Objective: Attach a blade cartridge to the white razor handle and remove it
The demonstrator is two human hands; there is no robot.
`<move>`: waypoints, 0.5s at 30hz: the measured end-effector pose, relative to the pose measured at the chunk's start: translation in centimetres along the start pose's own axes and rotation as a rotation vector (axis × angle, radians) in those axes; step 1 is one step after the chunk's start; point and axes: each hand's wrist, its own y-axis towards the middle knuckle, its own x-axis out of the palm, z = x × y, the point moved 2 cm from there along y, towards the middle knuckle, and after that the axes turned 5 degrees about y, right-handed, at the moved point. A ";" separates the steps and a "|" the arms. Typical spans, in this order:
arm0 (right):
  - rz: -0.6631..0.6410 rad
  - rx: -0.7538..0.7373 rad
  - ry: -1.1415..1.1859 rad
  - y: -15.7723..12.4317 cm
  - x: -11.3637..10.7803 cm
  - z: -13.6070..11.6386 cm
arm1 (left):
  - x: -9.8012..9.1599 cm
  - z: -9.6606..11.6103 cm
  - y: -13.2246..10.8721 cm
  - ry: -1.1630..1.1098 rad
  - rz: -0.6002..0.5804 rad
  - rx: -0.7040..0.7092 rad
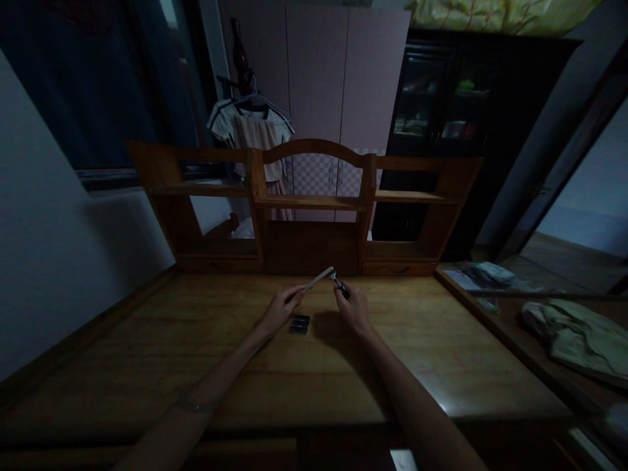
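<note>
Both my hands are raised just above a wooden desk (196, 353), near its back. My left hand (282, 309) is closed on one end of a thin pale strip (318, 277) that slants up to the right. My right hand (352, 306) is closed on a small dark tool with a metal tip (338, 281). That tip meets the far end of the strip. On the desk between my hands lies a small dark flat pack (299, 324). The room is dim, so I cannot tell what the strip and the tool are.
A wooden shelf unit (309, 203) stands along the desk's back edge. Behind it are clothes on a hanger (252, 127), a pink wardrobe (343, 85) and a dark glass cabinet (441, 98). Papers (485, 275) and folded cloth (574, 330) lie on a surface to the right.
</note>
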 end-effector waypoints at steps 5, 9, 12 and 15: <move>0.001 0.000 0.002 0.0 0.0 0.2 | -0.2 0.0 0.1 -0.037 0.028 -0.023; -0.007 -0.006 0.006 0.0 0.0 0.0 | -0.1 0.1 0.1 -0.037 -0.039 -0.007; 0.005 -0.006 0.003 0.0 -0.1 0.0 | -0.2 -0.2 0.1 -0.046 0.014 -0.036; 0.007 -0.008 0.000 0.0 0.0 0.0 | -0.2 -0.4 0.0 -0.082 0.026 -0.071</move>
